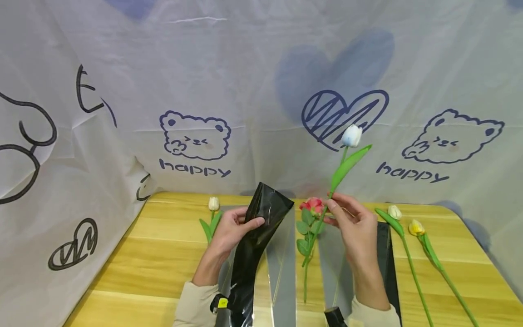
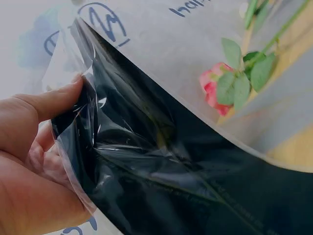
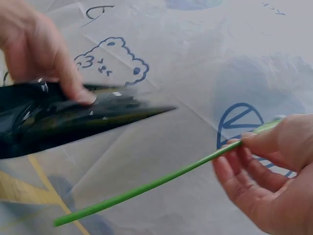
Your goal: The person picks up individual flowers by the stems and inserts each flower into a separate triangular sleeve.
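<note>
My left hand (image 1: 229,230) grips a black glossy flower sleeve (image 1: 247,263) near its upper end, thumb across the front. In the left wrist view the thumb presses the sleeve's clear film (image 2: 105,103). To the right, my right hand (image 1: 356,227) pinches the green stem of a white, blue-tinged artificial tulip (image 1: 352,136), held upright with its bloom above the hand. The right wrist view shows the tulip's stem (image 3: 146,187) slanting down, its lower end apart from the sleeve. A pink-red rose (image 1: 312,205) lies between the hands, partly overlapped by the tulip's stem.
A white tulip (image 1: 214,203) lies behind my left hand. On the right lie another white tulip (image 1: 394,212) and a yellow one (image 1: 416,228). Grey, clear-edged sleeves (image 1: 283,268) and a black strip (image 1: 386,254) spread over the wooden table (image 1: 135,268). A printed cloth (image 1: 253,104) hangs behind.
</note>
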A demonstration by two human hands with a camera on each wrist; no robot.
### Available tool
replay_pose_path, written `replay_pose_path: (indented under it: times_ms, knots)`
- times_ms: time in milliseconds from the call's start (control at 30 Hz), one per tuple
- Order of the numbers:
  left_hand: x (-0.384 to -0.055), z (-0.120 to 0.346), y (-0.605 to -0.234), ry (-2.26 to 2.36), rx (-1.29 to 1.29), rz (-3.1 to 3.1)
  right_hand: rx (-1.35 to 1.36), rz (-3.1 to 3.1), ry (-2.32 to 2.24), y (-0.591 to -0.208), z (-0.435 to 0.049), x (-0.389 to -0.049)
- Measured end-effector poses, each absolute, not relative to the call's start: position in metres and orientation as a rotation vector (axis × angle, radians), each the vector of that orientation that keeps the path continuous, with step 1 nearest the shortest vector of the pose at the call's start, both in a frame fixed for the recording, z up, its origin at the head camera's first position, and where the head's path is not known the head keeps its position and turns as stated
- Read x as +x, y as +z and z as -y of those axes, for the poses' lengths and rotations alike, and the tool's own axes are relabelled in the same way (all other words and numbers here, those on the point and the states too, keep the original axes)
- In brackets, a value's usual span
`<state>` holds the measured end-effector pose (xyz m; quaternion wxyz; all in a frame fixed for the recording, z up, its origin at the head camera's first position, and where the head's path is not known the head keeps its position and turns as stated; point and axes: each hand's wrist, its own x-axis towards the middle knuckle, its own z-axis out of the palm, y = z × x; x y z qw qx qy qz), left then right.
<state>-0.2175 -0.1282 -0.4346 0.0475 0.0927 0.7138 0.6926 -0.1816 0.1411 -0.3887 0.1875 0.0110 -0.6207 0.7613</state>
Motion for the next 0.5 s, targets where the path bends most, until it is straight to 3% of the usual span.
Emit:
replay_pose_path:
  times_ms: [500]
  knots:
    - [-0.218,0.117,-0.447,1.869,0.394,-2.277,0.13,1.009,2.028,-0.366,-0.146,-0.174]
